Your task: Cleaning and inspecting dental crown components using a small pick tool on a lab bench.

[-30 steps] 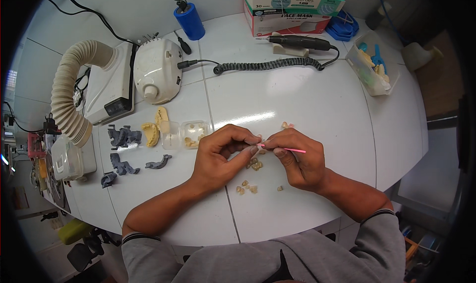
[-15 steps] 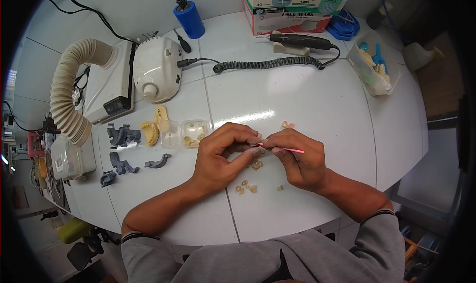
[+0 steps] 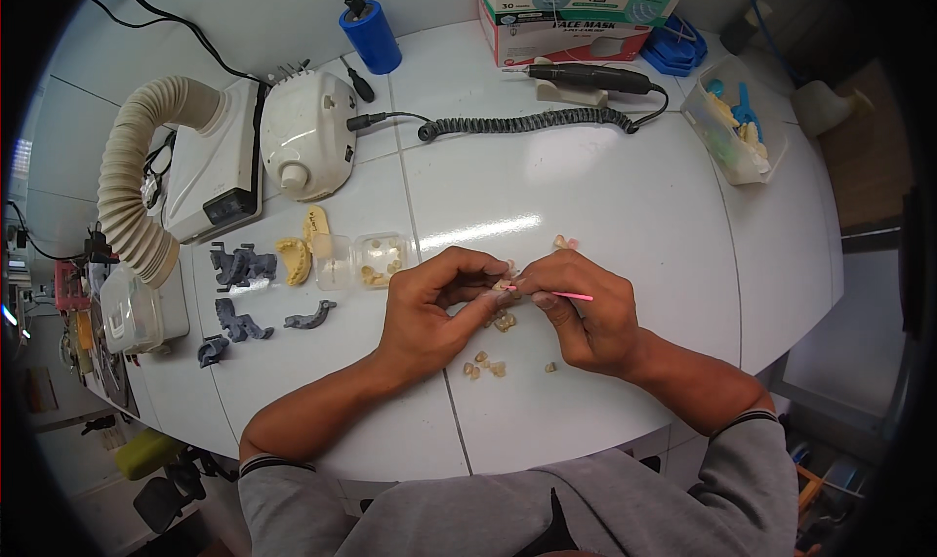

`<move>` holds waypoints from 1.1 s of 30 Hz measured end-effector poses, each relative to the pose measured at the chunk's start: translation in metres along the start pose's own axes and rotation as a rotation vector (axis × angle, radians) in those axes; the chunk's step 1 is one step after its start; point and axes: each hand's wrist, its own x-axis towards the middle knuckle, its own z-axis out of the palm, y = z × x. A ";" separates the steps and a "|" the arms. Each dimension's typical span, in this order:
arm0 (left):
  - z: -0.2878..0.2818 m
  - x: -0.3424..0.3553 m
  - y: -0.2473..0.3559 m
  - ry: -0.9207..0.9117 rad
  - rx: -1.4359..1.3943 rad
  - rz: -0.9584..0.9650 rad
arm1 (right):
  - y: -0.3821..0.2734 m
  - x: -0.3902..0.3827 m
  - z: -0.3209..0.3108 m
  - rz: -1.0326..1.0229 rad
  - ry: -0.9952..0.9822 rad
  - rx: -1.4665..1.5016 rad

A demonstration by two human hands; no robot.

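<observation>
My left hand [image 3: 427, 308] pinches a small tooth-coloured dental piece [image 3: 503, 285] between thumb and fingers, partly hidden by them. In my right hand [image 3: 589, 315] is a thin pink applicator stick [image 3: 570, 295], its tip at the dental piece and its tail pointing right. Just below the fingertips lies a cluster of brownish tooth-shaped pieces [image 3: 504, 322]. Nearer to me are several loose ones [image 3: 498, 370] and a single tooth-shaped piece [image 3: 550, 368]. Beyond my right hand sits another small piece [image 3: 560, 242] with pink beside it.
Left of my hands stand a small clear box [image 3: 401, 242] holding tooth pieces, a yellow dental model [image 3: 293, 262] and grey models [image 3: 242, 266]. Farther back are a white control unit [image 3: 305, 132], a ribbed hose [image 3: 122, 171], a black handpiece [image 3: 595, 77], mask boxes [image 3: 561, 41] and a plastic bin [image 3: 717, 142].
My right hand has shifted slightly left with the stick. The left fingers have turned a little, so more of the dental piece shows.
</observation>
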 end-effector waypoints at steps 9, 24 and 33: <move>-0.003 0.001 0.003 -0.045 0.055 -0.032 | 0.001 -0.002 0.000 0.002 -0.032 0.026; 0.001 0.001 0.004 -0.033 0.289 0.096 | 0.001 0.000 0.003 -0.023 -0.055 0.069; 0.001 0.002 0.004 -0.031 0.239 0.060 | -0.004 0.000 0.000 0.031 -0.090 0.083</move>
